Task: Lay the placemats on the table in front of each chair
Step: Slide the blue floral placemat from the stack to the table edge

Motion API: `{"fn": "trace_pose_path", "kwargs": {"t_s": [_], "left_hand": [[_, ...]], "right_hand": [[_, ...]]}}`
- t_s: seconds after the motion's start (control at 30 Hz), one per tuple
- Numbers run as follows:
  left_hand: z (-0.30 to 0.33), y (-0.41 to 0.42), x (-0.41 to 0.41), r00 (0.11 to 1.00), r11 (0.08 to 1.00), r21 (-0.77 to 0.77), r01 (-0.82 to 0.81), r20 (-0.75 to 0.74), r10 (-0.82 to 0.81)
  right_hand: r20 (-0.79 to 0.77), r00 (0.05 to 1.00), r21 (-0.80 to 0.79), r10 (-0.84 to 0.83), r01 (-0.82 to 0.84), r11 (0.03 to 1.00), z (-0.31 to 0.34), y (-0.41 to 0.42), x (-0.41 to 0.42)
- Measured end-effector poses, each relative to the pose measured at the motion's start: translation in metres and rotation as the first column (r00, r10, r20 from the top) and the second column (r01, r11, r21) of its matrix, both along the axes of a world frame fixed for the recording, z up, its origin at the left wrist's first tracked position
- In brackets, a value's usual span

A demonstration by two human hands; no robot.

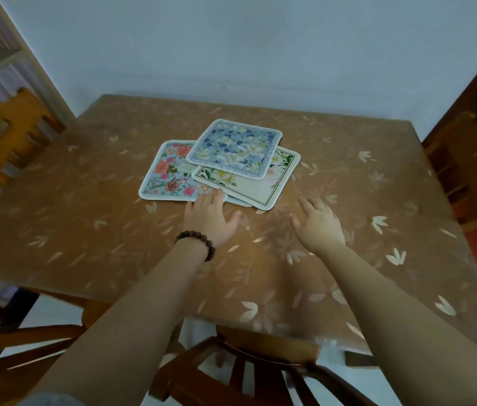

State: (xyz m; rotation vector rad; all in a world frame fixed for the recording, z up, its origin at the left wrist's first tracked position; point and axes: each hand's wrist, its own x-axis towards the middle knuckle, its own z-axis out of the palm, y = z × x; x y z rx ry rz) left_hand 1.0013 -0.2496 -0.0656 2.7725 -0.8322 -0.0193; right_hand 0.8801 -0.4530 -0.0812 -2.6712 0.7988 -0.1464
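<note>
Three placemats lie overlapped in a loose pile at the middle of the table (84,230). A blue floral placemat (235,148) is on top, a pink rose placemat (169,174) is under it on the left, and a cream placemat with green leaves (260,183) is on the right. My left hand (210,218), with a bead bracelet at the wrist, reaches flat with its fingertips touching the near edge of the pink placemat. Just to the right, my right hand (316,224) hovers spread over the table, near the cream placemat's corner and holding nothing.
A brown tablecloth with pale leaf prints covers the table. One wooden chair (11,133) stands at the left side, another (468,168) at the right, and a dark wooden chair (249,373) sits below me at the near edge. A white wall backs the table.
</note>
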Motion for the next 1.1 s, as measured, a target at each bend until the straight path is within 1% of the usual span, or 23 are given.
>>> {"fn": "trace_pose_path", "kwargs": {"t_s": [0.2, 0.37, 0.47, 0.6, 0.7, 0.87, 1.0, 1.1], "left_hand": [[0.001, 0.017, 0.037, 0.999, 0.999, 0.011, 0.046, 0.001, -0.046], [-0.007, 0.008, 0.06, 0.997, 0.997, 0.019, 0.074, 0.017, -0.074], [-0.018, 0.0, 0.08, 0.997, 0.996, 0.049, 0.069, 0.016, -0.07], [-0.036, -0.013, 0.114, 0.998, 0.996, 0.066, 0.06, -0.027, -0.058], [-0.056, -0.026, 0.145, 0.997, 0.991, 0.109, 0.072, -0.028, -0.07], [-0.098, -0.056, 0.2, 0.986, 0.963, 0.218, 0.16, -0.09, -0.143], [-0.125, -0.077, 0.242, 0.971, 0.945, 0.232, 0.232, -0.119, -0.209], [-0.143, -0.085, 0.27, 0.953, 0.935, 0.218, 0.28, -0.18, -0.244]], "right_hand": [[0.028, 0.999, -0.012, -0.035, 0.035, 0.999, 0.002, 0.023, 0.025], [0.049, 0.999, -0.038, -0.02, 0.022, 0.999, -0.004, 0.014, 0.044], [0.011, 1.0, -0.038, 0.025, -0.025, 0.999, -0.015, 0.002, 0.064], [-0.057, 0.996, 0.002, 0.063, -0.063, 0.998, -0.035, -0.014, 0.103], [-0.113, 0.987, -0.011, 0.114, -0.116, 0.993, -0.057, -0.027, 0.14], [-0.155, 0.968, -0.107, 0.195, -0.213, 0.971, -0.096, -0.05, 0.205], [-0.192, 0.95, -0.137, 0.247, -0.275, 0.952, -0.121, -0.067, 0.246], [-0.252, 0.914, -0.145, 0.317, -0.36, 0.922, -0.14, -0.078, 0.269]]}}
